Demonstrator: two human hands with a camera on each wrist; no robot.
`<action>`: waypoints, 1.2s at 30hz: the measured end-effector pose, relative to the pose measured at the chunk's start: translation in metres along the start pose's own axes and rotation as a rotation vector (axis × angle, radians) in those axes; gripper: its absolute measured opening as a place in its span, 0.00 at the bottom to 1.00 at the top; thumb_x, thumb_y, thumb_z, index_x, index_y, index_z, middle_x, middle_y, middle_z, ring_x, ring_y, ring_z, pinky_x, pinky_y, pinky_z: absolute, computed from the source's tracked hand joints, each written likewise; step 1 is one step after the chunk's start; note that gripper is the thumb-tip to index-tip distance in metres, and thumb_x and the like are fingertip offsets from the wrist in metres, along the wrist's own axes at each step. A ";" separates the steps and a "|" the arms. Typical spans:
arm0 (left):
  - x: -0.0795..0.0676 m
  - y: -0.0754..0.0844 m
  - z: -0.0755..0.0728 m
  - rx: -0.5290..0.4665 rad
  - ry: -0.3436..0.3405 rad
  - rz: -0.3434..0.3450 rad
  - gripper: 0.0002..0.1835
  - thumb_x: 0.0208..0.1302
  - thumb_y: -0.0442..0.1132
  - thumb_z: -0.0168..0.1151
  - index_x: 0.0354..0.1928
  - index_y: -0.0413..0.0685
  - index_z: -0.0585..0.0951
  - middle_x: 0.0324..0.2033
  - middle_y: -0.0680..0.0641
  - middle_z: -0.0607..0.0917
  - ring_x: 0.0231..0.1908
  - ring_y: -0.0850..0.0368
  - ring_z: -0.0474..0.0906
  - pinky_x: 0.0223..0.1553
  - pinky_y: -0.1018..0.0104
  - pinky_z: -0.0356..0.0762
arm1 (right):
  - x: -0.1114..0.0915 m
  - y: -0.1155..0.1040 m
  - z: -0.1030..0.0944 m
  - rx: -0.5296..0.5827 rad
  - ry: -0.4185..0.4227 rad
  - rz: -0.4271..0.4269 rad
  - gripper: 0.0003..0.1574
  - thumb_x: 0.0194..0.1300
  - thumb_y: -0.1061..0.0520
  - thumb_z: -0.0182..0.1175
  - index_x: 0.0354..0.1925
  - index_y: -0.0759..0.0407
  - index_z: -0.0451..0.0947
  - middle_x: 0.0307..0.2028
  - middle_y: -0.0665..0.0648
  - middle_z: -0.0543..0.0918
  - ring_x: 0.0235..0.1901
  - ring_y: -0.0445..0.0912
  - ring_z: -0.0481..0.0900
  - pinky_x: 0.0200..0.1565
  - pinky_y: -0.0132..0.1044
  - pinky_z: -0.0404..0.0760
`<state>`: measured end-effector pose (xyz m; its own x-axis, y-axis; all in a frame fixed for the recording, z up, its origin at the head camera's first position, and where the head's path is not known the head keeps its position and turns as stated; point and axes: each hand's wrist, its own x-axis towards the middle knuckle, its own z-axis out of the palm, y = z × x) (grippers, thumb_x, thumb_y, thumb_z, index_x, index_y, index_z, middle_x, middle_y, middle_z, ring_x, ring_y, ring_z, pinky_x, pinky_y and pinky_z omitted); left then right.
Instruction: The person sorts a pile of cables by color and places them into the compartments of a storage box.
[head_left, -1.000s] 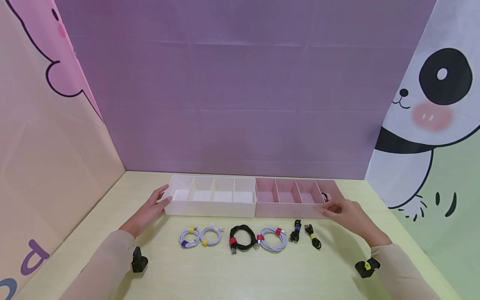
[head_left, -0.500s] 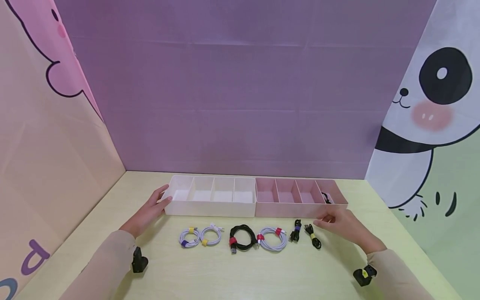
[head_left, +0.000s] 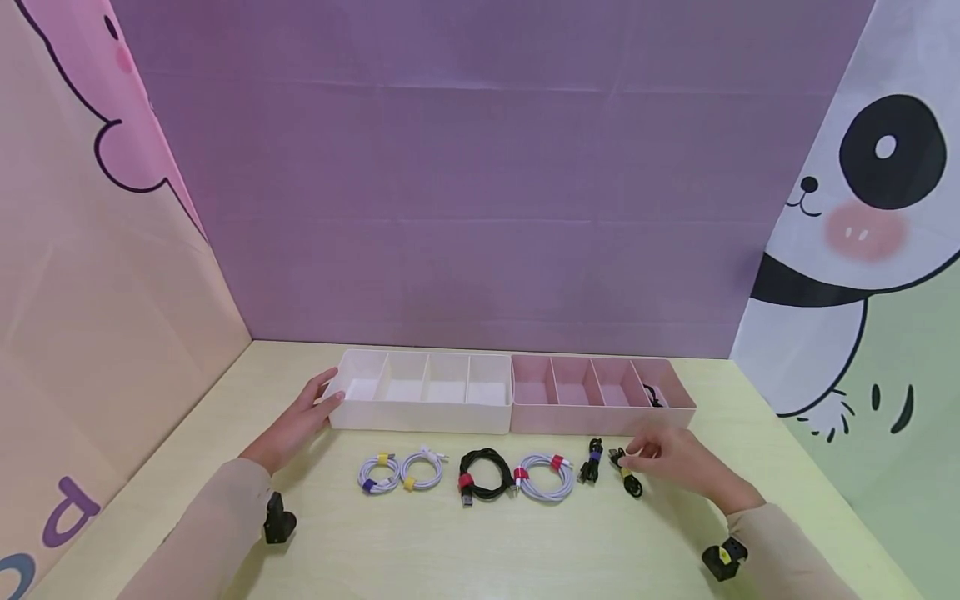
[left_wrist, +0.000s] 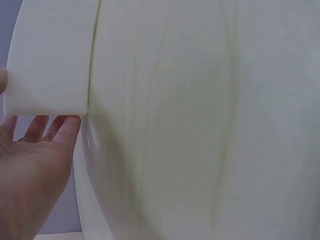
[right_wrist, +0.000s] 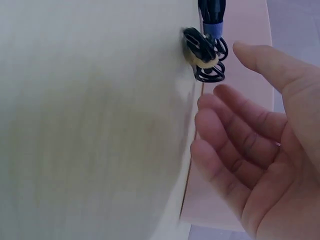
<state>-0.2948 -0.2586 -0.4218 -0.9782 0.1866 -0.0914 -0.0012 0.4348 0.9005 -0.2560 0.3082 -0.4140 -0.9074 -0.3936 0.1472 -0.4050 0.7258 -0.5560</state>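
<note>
Right now the yellow-banded black cable point(head_left: 627, 475) lies on the worktop point(head_left: 480, 558) in front of the pink box point(head_left: 585, 421), at the right end of a row. My right grip point(head_left: 678, 462) is just beside it, thumb apart from the loosely bent fingers and nothing pinched between them; whether a fingertip touches the cable, I cannot tell. Next along to the left is the blue-banded black cable point(head_left: 590, 467), then a white coil with red bands point(head_left: 546, 498), a black coil with a red band point(head_left: 487, 495), and two smaller white coils point(head_left: 427, 487). Behind them, the pink box stands end to end with the white box point(head_left: 420, 417), both divided into four compartments, and something black point(head_left: 654, 397) sits in the pink one's rightmost compartment. My left grip point(head_left: 300, 412) rests its relaxed fingers against the white box's left end. Beyond the boxes rises a purple backdrop point(head_left: 480, 167)
</note>
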 end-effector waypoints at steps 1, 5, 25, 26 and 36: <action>0.000 0.000 0.000 0.001 0.001 -0.002 0.42 0.79 0.57 0.45 0.80 0.54 0.35 0.76 0.31 0.38 0.74 0.29 0.42 0.71 0.35 0.49 | 0.000 0.000 0.001 -0.005 -0.003 0.009 0.14 0.61 0.48 0.72 0.34 0.58 0.85 0.25 0.45 0.80 0.25 0.37 0.74 0.27 0.31 0.76; -0.001 0.000 -0.001 -0.001 -0.001 0.004 0.43 0.78 0.57 0.46 0.80 0.54 0.35 0.76 0.31 0.38 0.74 0.29 0.42 0.71 0.35 0.48 | -0.001 0.000 0.005 -0.020 -0.007 0.040 0.13 0.60 0.47 0.72 0.30 0.54 0.84 0.22 0.45 0.77 0.23 0.37 0.71 0.25 0.31 0.72; 0.001 0.001 0.001 0.004 0.008 -0.009 0.43 0.78 0.59 0.46 0.80 0.54 0.35 0.76 0.30 0.39 0.74 0.29 0.43 0.71 0.36 0.49 | -0.001 -0.006 0.011 -0.065 -0.045 0.064 0.13 0.59 0.47 0.72 0.27 0.53 0.83 0.22 0.43 0.78 0.23 0.37 0.70 0.25 0.30 0.71; 0.001 0.001 0.001 0.007 0.007 -0.012 0.43 0.78 0.59 0.45 0.80 0.55 0.35 0.76 0.30 0.38 0.74 0.29 0.43 0.71 0.36 0.49 | -0.001 -0.006 0.011 -0.064 -0.046 0.066 0.13 0.59 0.47 0.73 0.27 0.53 0.83 0.22 0.43 0.78 0.23 0.37 0.70 0.25 0.30 0.71; 0.001 0.001 0.002 0.007 0.014 -0.014 0.42 0.79 0.57 0.45 0.80 0.55 0.35 0.76 0.31 0.38 0.74 0.29 0.42 0.71 0.37 0.50 | 0.001 -0.003 0.012 -0.056 -0.041 0.059 0.11 0.59 0.52 0.72 0.27 0.56 0.82 0.23 0.44 0.79 0.24 0.38 0.71 0.25 0.31 0.73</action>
<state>-0.2955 -0.2565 -0.4218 -0.9809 0.1680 -0.0981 -0.0137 0.4433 0.8963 -0.2543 0.2994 -0.4222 -0.9249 -0.3715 0.0811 -0.3579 0.7784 -0.5157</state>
